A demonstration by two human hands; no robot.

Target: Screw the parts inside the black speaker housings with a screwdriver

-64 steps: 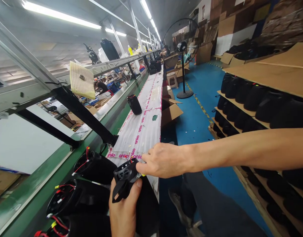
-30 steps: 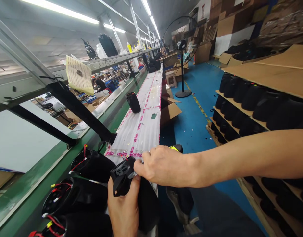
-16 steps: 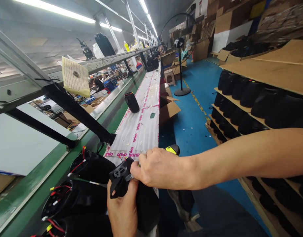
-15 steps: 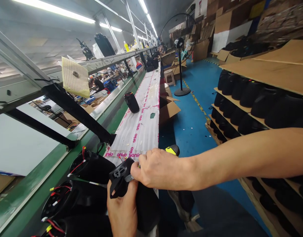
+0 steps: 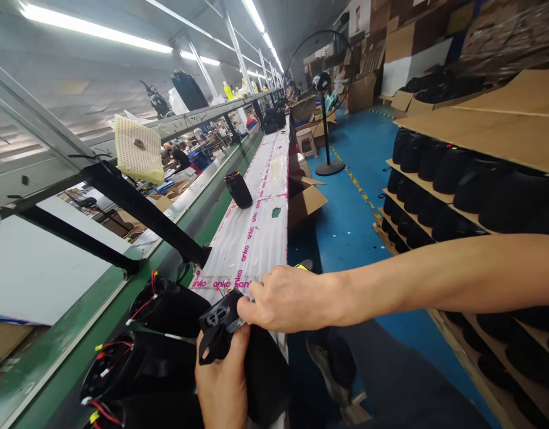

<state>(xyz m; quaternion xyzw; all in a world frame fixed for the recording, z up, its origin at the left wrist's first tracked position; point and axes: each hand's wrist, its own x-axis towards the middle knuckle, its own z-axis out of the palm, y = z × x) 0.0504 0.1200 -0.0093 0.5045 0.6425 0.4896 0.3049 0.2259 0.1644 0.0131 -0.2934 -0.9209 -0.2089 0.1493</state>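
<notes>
A: Where's the black case [image 5: 266, 376] you're working on?

B: In your left hand [image 5: 223, 381], which is gripping it near its loop [image 5: 211, 344], over the near end of the white, pink-lettered surface [image 5: 267, 229].

A: And your right hand [image 5: 281, 300]?

B: Closed around a tool with a black-and-yellow end [image 5: 304, 265], mostly hidden by your fingers. Your thumb and fingertips are at the upper end of the case.

A: What's around the case?

B: Left of it you have wired cases [image 5: 180, 307] lying close together, red wires [image 5: 154, 286] poking from their open ends. Beyond it, a lone case [image 5: 238, 189] stands apart; far to its right, more cases [image 5: 448, 170] sit in cardboard-separated layers.
</notes>
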